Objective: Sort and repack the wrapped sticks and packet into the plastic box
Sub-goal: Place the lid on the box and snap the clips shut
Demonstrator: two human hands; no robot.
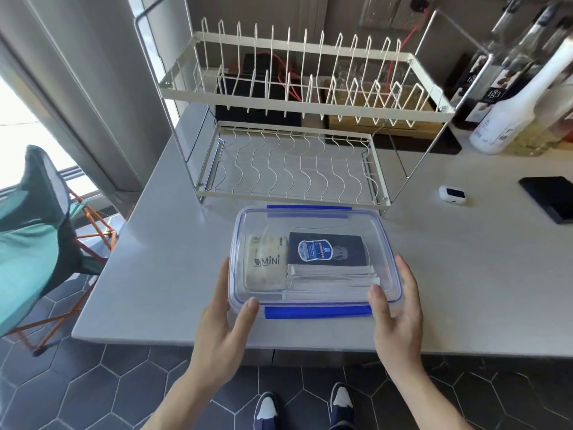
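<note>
From the head camera, the person is standing at the near edge of a pale counter (161, 274), and both hands are reaching to a clear plastic box (314, 259) lying flat on it. The left hand (221, 311) is resting against the box's left near corner, its fingers (224, 276) lying straight along the side wall and the thumb lying on the lid rim at the front. The right hand (395, 308) is mirroring it at the right near corner, fingers straight and relaxed along the right wall, thumb pressing on the lid edge. Neither hand is curling round anything.

Between the two thumbs, a blue clip (317, 311) is running along the box's near side; a second blue clip (308, 208) is sitting on the far side, well beyond the fingertips. The lid is lying on the box, and its contents are showing through it. Just beyond the left fingers, a cream packet (266, 262) marked "MiNi" is lying in the left part. Toward the right fingers, a dark packet (328, 251) with a blue label is lying in the far right part, and a bundle of white wrapped sticks (331, 282) is lying crosswise in front of it, nearest the right thumb.

Beyond the box, past both hands, a white wire dish rack (294, 135) is standing on the counter. Off to the right of the right hand, a small white device (453, 195) and a black flat object (550, 197) are lying, with bottles (508, 113) standing farther back. Left of the left hand, off the counter, a teal folding chair (34, 231) is standing on dark hexagon floor tiles (124, 383).
</note>
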